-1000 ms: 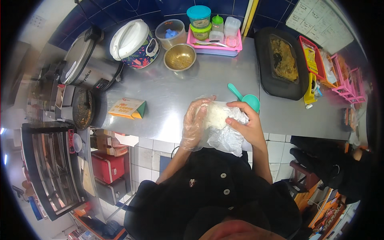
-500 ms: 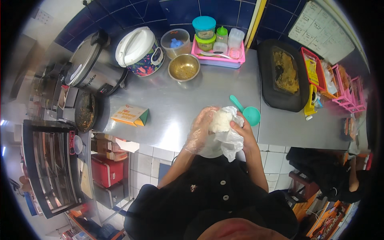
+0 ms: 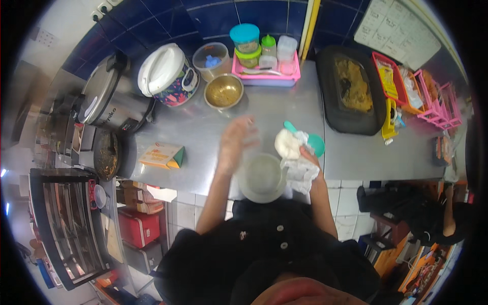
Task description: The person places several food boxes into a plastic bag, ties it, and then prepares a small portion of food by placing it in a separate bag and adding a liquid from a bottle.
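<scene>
My left hand [image 3: 236, 145], which seems to wear a clear plastic glove, is raised over the steel table. Its fingers are spread and slightly blurred, with nothing in them. To the right, my right hand [image 3: 314, 165] is closed around a white lump that looks like pressed rice [image 3: 288, 144] and the crumpled white wrapper [image 3: 300, 174] under and behind it. A round translucent tub [image 3: 245, 191] stands at the table's near edge, between my hands. Just beyond the right hand lies a turquoise scoop [image 3: 317, 145], partly hidden by the wrapper and lump.
A folded orange-and-white carton [image 3: 161, 155] lies at left. Along the back stand a rice cooker [image 3: 109, 104], a floral pot with white lid [image 3: 165, 76], a metal bowl [image 3: 223, 92] and a pink tray [image 3: 264, 77] of containers. A black food container [image 3: 328, 96] and baskets [image 3: 394, 89] are at right.
My left hand has let go of the white lump and moved left, its fingers spreading. The right hand keeps the lump and wrapper, now right of the tub, which shows more fully.
</scene>
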`<state>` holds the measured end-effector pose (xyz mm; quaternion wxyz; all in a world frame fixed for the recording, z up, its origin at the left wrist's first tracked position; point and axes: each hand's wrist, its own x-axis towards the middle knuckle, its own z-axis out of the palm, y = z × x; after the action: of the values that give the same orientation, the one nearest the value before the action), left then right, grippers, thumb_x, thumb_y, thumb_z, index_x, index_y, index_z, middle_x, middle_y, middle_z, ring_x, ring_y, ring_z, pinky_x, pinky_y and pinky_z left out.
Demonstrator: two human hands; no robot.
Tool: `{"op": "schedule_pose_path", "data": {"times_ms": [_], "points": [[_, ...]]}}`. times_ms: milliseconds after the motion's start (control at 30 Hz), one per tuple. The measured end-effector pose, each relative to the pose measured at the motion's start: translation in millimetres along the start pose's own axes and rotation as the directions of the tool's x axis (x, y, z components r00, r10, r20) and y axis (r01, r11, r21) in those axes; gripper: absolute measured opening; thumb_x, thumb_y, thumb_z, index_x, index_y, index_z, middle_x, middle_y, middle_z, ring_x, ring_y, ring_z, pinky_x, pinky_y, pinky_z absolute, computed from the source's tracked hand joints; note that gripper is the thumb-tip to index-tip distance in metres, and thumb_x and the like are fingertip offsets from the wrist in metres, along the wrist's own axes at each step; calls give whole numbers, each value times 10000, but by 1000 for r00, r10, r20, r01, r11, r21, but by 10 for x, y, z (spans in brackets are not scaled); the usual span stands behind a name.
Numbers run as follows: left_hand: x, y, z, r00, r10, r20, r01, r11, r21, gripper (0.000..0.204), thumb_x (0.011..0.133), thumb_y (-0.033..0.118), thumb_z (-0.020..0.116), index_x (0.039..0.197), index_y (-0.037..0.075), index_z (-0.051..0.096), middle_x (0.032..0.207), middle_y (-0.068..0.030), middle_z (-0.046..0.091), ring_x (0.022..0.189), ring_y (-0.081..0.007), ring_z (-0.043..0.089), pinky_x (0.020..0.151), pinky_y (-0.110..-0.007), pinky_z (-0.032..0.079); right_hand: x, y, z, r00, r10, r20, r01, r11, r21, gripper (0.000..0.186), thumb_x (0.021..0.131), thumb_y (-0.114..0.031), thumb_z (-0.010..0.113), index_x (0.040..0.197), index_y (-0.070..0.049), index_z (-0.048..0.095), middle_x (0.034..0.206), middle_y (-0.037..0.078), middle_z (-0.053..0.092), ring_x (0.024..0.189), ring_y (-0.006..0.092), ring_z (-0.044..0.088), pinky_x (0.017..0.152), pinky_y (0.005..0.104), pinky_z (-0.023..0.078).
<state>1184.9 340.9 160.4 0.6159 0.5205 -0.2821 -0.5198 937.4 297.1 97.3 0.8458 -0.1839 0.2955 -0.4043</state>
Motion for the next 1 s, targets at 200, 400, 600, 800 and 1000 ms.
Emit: {"op": "schedule_pose_path", "data": {"times_ms": [200,400,600,800,1000], "points": [[1392,52,-1175,959,276,-65,-46,376,926,516,1023,381,559,1424,58,524,1042,-143,697,926,-200,693,800,-363,558,36,-64,6,1000,12,6,-11,991,-136,573,943,-232,709,1407,25,490,1245,127,643,1079,236,673,888,354,564],[1408,90,-1027,959,280,53,-56,3,998,728,946,414,663,1519,50,399,1163,-206,716,982,-236,704,856,-399,540,-31,-182,97,996,-85,7,84,975,-206,610,908,-219,755,1408,17,498,1263,130,632,1122,226,650,952,358,533],[83,5,-9,912,-238,334,205,970,133,673,921,313,756,1454,44,445,1283,-126,587,1140,-236,620,902,-416,571,4,-168,145,997,-71,44,81,948,-307,531,920,-174,750,1373,13,545,1288,117,623,1134,207,636,965,349,520],[-316,-497,27,949,-223,225,211,975,77,641,906,274,774,1420,42,469,1258,-110,604,1151,-208,621,895,-371,578,-43,-125,261,997,-74,-14,48,763,-645,313,994,-213,659,1198,23,689,1109,66,698,1012,129,621,865,271,499],[-708,-696,-119,925,-324,200,369,893,-259,587,968,409,678,1397,52,497,1230,-101,628,1100,-201,650,809,-332,597,-229,-278,241,983,-174,-49,36,450,-892,238,994,-131,591,1154,5,703,932,38,722,818,94,623,742,262,493]]}}
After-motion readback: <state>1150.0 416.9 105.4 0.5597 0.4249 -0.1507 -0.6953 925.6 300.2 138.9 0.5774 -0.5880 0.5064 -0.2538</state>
